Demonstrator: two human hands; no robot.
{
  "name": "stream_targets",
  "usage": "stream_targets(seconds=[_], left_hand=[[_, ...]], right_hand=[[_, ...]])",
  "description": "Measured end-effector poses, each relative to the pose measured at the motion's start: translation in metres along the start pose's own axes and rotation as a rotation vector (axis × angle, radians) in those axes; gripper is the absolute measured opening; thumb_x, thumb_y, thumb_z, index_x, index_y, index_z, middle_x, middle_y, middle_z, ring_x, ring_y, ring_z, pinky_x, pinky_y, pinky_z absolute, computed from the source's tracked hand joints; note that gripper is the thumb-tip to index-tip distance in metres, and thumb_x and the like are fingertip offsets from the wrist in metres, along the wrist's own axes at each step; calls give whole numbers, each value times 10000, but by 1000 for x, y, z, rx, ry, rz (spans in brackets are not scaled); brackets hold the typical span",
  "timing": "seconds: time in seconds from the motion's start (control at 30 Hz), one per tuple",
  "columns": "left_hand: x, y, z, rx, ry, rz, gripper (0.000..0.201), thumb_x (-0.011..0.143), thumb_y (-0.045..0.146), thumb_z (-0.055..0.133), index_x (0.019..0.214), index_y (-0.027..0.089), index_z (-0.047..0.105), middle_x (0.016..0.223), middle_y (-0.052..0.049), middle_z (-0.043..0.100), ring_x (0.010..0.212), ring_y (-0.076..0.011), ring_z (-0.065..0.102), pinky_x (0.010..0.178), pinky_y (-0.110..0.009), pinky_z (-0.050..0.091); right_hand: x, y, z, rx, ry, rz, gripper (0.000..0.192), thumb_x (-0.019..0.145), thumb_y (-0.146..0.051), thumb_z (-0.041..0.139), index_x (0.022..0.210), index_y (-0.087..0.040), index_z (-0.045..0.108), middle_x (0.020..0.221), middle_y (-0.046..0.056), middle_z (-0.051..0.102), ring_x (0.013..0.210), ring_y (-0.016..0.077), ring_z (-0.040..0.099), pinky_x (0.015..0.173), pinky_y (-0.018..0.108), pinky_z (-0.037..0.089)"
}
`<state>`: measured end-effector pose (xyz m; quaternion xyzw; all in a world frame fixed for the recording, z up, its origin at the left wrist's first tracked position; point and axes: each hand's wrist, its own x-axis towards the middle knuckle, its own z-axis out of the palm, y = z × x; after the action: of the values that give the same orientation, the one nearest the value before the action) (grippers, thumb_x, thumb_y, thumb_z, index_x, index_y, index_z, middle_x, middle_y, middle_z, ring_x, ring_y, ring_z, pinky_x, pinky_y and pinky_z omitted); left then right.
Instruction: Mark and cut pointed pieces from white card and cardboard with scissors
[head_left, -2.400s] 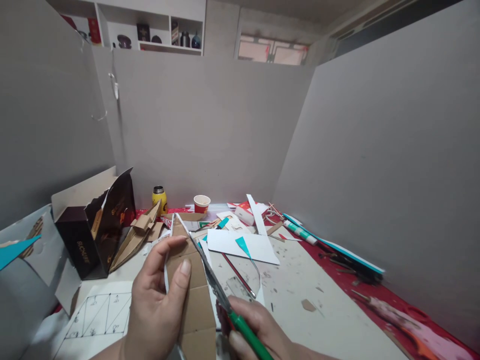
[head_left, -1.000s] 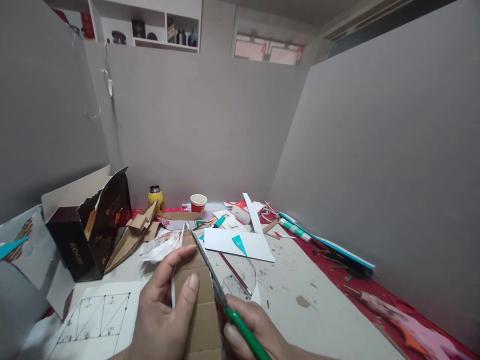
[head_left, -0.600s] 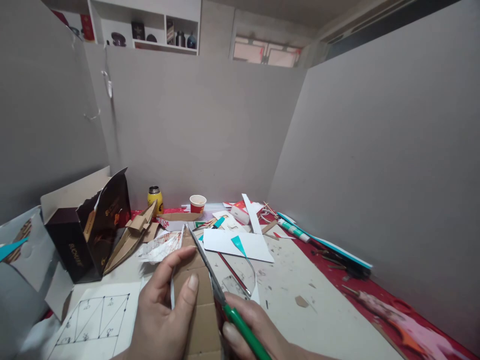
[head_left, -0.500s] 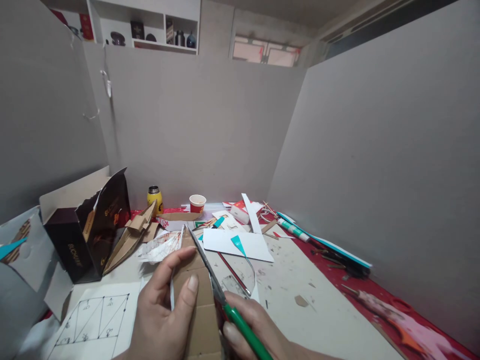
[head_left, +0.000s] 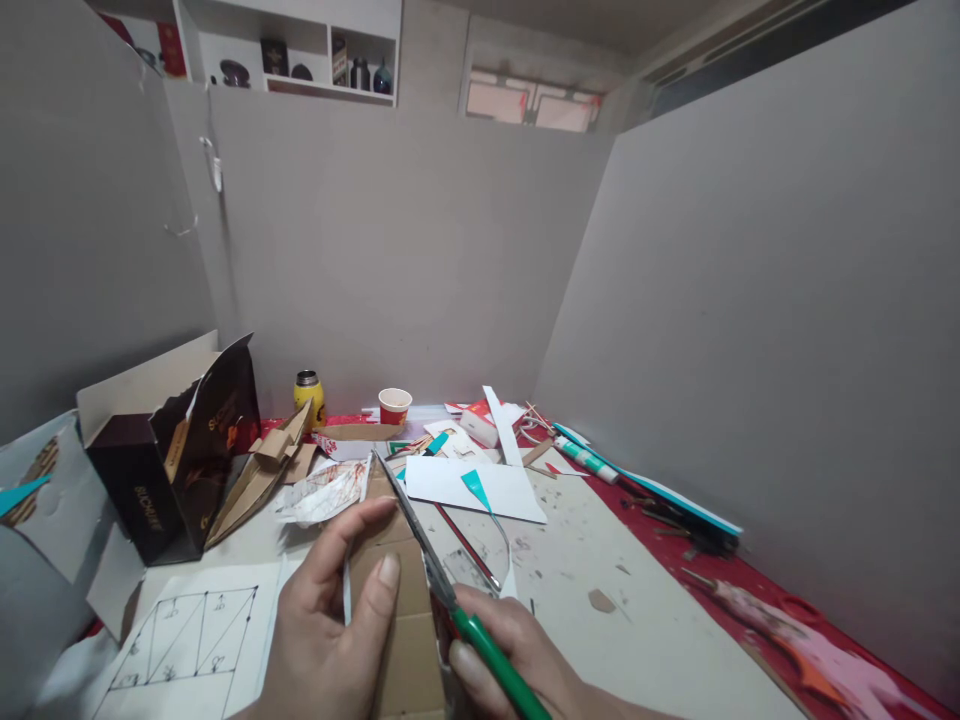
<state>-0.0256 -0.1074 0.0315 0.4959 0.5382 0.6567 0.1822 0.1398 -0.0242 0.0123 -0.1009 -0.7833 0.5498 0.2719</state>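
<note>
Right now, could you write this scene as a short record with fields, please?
left hand: holds brown cardboard piece, thumb on its face
right hand: grips green-handled scissors
scissors: blades run along the cardboard's right edge, tips pointing away from the person
left of hands: white sheet with drawn triangles, dark open box
far side: yellow bottle, red paper cup
table: paper and cardboard scraps
</note>
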Motion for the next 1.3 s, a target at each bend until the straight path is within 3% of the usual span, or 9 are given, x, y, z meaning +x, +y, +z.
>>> stream_targets(seconds=[0.4,0.57,0.63,0.7,0.77,0.87,1.0,1.17,1.3], left_hand=[[0,-3,-1,17,-4,-49,307,894,342,629,1198,300,650,1241,-34,715,1142,-228,662,933,-305,556],[6,0,1,-88,-99,-154,323,878,367,651,1187,271,644,1251,-67,699,1162,-260,645,950,-338,541],[11,8,2,-227,-155,-256,386,856,383,680,1216,272,597,1217,-86,706,1085,-282,682,837,-340,584],[16,17,3,-368,-240,-390,500,842,394,700,1291,292,506,1188,-94,708,981,-283,712,730,-331,590],[21,22,3,-427,-349,-483,621,830,387,720,1367,312,415,1150,-90,715,907,-264,719,726,-329,571],[26,22,0,-416,-524,-554,740,838,392,715,1453,335,307,1041,-66,732,832,-227,705,732,-307,537],[27,16,-5,-327,-717,-609,826,844,415,700,1518,363,225,960,-48,725,790,-217,685,690,-293,514],[26,19,-5,-278,-695,-642,803,777,415,751,1482,353,373,850,-13,719,733,-191,666,651,-256,486],[44,9,-12,-343,-613,-741,726,740,543,738,1391,287,542,721,-22,711,639,-212,664,541,-255,478]], right_hand=[[-6,9,7,34,106,43,366,947,-525,510,811,-189,564,618,-50,379,554,114,395,596,264,433],[-1,-3,0,60,316,84,407,916,-574,541,792,-187,523,659,-27,467,603,123,465,597,255,445],[5,-9,-13,57,385,99,400,876,-568,609,786,-197,489,620,-45,463,550,107,440,543,242,423],[13,-16,-29,60,370,123,393,825,-534,690,869,-199,490,622,-51,505,506,100,450,509,244,419],[21,-22,-43,137,369,115,423,778,-508,745,919,-208,483,688,-34,571,525,110,520,491,240,441],[29,-30,-55,178,326,128,436,717,-424,817,941,-204,514,843,21,655,663,148,628,573,270,522],[34,-36,-57,318,236,248,472,638,-341,872,909,-210,508,792,-24,636,576,120,614,495,240,522],[31,-36,-55,305,141,308,427,658,-242,852,861,-205,478,651,-64,621,507,93,588,486,201,475],[31,-30,-53,320,279,307,407,658,-220,838,850,-202,480,665,-68,629,517,87,607,516,209,497]])
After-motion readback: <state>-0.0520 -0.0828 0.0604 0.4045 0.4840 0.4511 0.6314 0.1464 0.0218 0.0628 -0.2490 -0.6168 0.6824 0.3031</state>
